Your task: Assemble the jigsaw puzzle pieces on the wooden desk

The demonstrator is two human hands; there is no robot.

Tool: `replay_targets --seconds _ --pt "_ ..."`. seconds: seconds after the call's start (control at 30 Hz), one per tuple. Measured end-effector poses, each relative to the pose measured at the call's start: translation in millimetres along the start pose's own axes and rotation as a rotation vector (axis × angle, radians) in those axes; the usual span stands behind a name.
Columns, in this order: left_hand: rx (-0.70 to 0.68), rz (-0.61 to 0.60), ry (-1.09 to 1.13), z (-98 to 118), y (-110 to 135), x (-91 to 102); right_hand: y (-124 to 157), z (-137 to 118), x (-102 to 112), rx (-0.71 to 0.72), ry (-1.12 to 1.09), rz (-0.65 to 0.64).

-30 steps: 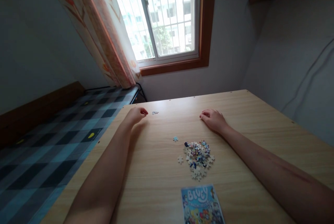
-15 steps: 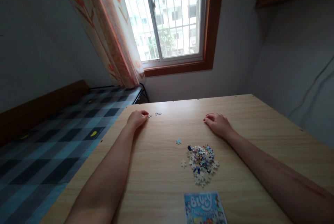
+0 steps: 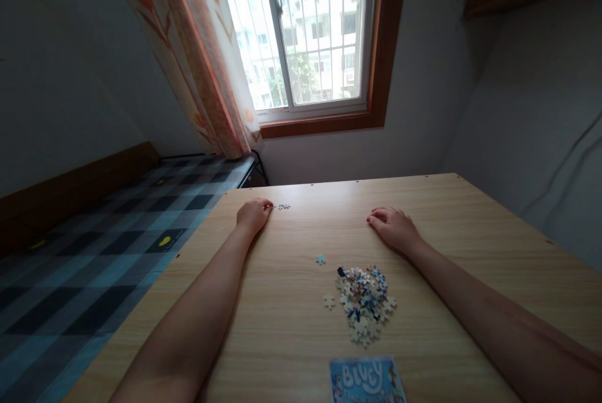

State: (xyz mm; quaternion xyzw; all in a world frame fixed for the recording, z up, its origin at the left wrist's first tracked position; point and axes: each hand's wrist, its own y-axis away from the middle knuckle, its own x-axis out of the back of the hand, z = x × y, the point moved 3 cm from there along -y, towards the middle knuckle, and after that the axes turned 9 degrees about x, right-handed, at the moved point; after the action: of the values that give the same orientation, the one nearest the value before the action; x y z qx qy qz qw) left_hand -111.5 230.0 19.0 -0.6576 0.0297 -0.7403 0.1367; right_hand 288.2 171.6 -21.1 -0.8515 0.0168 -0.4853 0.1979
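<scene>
My left hand [image 3: 253, 215] lies at the far left of the wooden table [image 3: 291, 328], its fingers curled with the tips pinched at a tiny puzzle piece [image 3: 272, 207]. That piece sits just beside a small joined cluster of pieces [image 3: 284, 207]. My right hand [image 3: 394, 229] rests on the table further right, fingers bent under in a loose fist with nothing seen in them. Between my forearms lies a heap of loose puzzle pieces [image 3: 364, 303]. A lone blue piece [image 3: 320, 259] and a lone pale piece [image 3: 329, 301] lie to its left.
A blue "Bluey" picture card [image 3: 367, 381] lies at the near table edge. A bed with a dark checked cover [image 3: 94, 252] runs along the table's left side. Behind are a barred window [image 3: 310, 33] and a curtain [image 3: 197, 64]; a grey wall [image 3: 531, 127] stands to the right.
My left fingertips have slid right towards the small cluster, bringing a tiny piece close to it. My right hand has stayed put. The view has tipped up slightly.
</scene>
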Motion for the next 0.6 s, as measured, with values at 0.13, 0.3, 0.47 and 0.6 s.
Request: replay_targets --seconds 0.13,0.3,0.47,0.6 --pt "-0.009 0.006 0.014 3.0 0.4 -2.0 0.2 -0.6 0.5 -0.001 0.0 0.002" --pt "-0.028 0.02 0.037 3.7 1.0 -2.4 0.4 0.9 -1.0 0.001 0.002 0.013" --pt "-0.043 0.013 0.049 3.9 0.9 -4.3 0.2 1.4 -1.4 0.001 0.006 0.007" --pt "-0.059 0.03 0.057 3.6 2.9 -4.0 0.5 -0.1 -0.2 0.007 0.003 0.005"
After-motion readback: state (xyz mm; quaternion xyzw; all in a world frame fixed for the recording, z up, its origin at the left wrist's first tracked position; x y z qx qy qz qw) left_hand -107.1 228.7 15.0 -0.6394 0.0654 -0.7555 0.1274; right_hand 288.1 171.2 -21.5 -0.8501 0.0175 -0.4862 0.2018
